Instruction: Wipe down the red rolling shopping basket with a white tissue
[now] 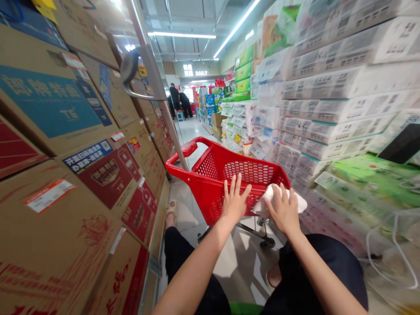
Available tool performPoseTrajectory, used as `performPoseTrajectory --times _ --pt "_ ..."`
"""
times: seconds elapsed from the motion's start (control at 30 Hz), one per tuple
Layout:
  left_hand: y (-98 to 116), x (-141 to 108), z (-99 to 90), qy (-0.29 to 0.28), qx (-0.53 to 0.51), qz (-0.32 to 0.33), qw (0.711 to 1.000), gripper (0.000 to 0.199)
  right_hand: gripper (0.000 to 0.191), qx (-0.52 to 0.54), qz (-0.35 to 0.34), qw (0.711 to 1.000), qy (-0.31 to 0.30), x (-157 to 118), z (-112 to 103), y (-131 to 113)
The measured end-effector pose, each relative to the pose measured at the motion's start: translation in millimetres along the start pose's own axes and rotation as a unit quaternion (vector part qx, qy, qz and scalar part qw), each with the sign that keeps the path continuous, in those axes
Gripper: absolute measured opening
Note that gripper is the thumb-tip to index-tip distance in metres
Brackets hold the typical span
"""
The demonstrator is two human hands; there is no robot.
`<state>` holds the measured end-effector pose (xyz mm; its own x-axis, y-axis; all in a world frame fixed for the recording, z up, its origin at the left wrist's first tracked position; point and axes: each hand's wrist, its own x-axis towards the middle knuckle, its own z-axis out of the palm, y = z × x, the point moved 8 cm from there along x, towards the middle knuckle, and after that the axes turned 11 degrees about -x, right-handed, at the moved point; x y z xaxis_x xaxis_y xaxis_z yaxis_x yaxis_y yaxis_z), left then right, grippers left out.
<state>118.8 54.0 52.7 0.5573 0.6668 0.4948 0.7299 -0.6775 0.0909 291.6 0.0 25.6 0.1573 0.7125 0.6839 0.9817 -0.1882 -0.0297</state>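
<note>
A red plastic shopping cart [203,188] with perforated sides stands right in front of me, on a metal frame with dark wheels. My left hand [234,200] rests against its near side, fingers spread and nothing in them. To its right, my right hand [282,209] presses a white cloth [301,203] on the cart's upper edge at the right corner. The cloth is bunched under the palm and sticks out on both sides of the fingers. The cart's handle [182,153] points toward the left, away from both hands.
Stacked cardboard cartons [65,197] line the left side, with a grey metal post [164,107] beside them. Packs of tissue paper [315,105] pile up on the right. A dark phone [402,144] and a white cable [393,245] lie on green packs. People [179,99] are far down the aisle.
</note>
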Motion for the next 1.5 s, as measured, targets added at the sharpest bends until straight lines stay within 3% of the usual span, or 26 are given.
performPoseTrajectory --times 0.13,0.23,0.37,0.47,0.53,0.6,0.77,0.87,1.0,1.1,1.2,1.33,1.5 --pt "12 1 5.3 -0.008 0.015 -0.001 1.0 0.075 0.07 0.011 -0.055 0.998 -0.002 6 -8 -49" --pt "14 0 5.5 -0.013 0.043 0.004 0.999 0.08 0.071 0.028 -0.097 0.995 -0.01 7 -14 -64" --pt "9 -2 4.7 -0.032 0.058 0.016 0.998 0.091 0.067 0.029 -0.122 0.991 -0.037 2 -12 -32" --pt "8 -2 4.6 -0.04 0.054 0.016 0.998 0.089 0.064 0.029 -0.062 0.997 -0.046 -2 -3 12" --pt "10 -1 5.1 -0.04 0.047 0.01 0.998 0.088 0.064 0.035 -0.023 0.998 -0.043 -2 1 28" --pt "15 1 6.3 -0.04 0.041 0.004 0.998 0.091 0.064 0.041 -0.01 0.999 -0.029 -1 2 23" --pt "23 1 5.4 -0.016 0.044 0.0 0.999 0.089 0.067 0.044 -0.081 0.996 -0.017 7 -7 -43" --pt "21 0 4.1 -0.014 0.051 0.01 0.999 0.086 0.065 0.044 -0.12 0.991 -0.032 9 -12 -60" --pt "16 -1 4.0 -0.033 0.057 0.021 0.998 0.092 0.064 0.03 -0.132 0.989 -0.059 6 -9 -30" --pt "17 0 3.8 -0.03 0.053 0.02 0.998 0.095 0.063 0.011 -0.069 0.996 -0.061 5 -4 10" --pt "23 2 5.1 -0.027 0.05 0.017 0.998 0.097 0.064 0.007 -0.02 0.998 -0.063 3 2 31" --pt "32 2 2.4 -0.012 0.04 0.017 0.999 0.093 0.064 0.028 -0.012 0.999 -0.03 5 -1 20" --pt "38 -2 -7.4 0.021 -0.007 0.034 0.999 0.072 0.066 0.093 -0.086 0.991 -0.053 7 -3 -4"
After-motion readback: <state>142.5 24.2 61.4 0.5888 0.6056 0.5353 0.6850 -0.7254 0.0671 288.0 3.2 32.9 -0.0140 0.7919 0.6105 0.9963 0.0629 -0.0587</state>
